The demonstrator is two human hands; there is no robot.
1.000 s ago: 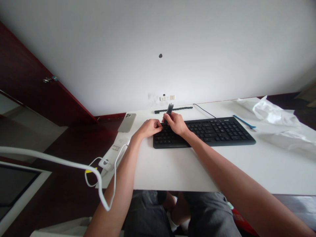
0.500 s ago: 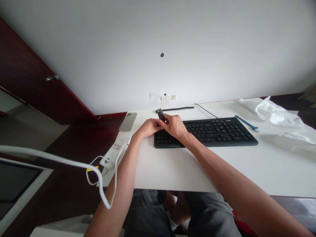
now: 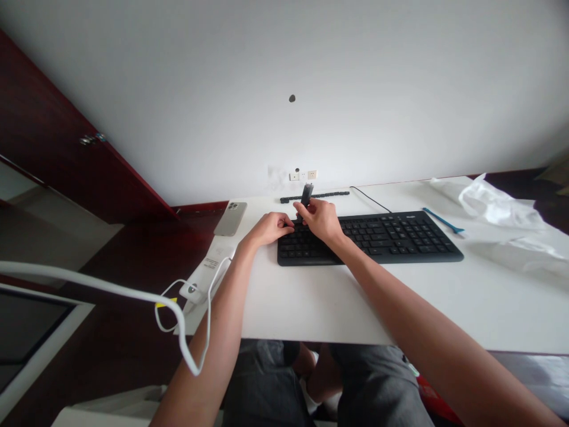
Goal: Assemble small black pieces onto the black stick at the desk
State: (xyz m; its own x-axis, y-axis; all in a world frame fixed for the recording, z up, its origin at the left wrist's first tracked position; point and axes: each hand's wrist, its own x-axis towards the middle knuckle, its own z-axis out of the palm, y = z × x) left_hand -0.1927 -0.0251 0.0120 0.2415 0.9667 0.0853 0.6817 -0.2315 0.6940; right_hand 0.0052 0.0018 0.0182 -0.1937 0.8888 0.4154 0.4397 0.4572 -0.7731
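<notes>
A black keyboard (image 3: 377,240) lies on the white table. My left hand (image 3: 269,228) is at its upper left corner, thumb and fingers pinched together over the keys; whatever they hold, if anything, is too small to make out. Just to the right, my right hand (image 3: 322,218) grips a small dark grey two-pronged tool (image 3: 306,193), held upright above the top rows with its prongs pointing up. The tool's lower end is hidden by the fingers. Behind the hands, a row of small black pieces like keycaps (image 3: 331,194) runs along the table.
A blue-handled brush (image 3: 444,220) lies right of the keyboard, near crumpled white plastic bags (image 3: 500,204). At the left edge are a phone (image 3: 230,219) and a white power strip (image 3: 207,270). A white cable (image 3: 133,295) hangs across the left foreground.
My right hand has moved slightly right, away from the left hand, and the dark tool has shifted right and up with it. The left hand stays at the keyboard's upper left.
</notes>
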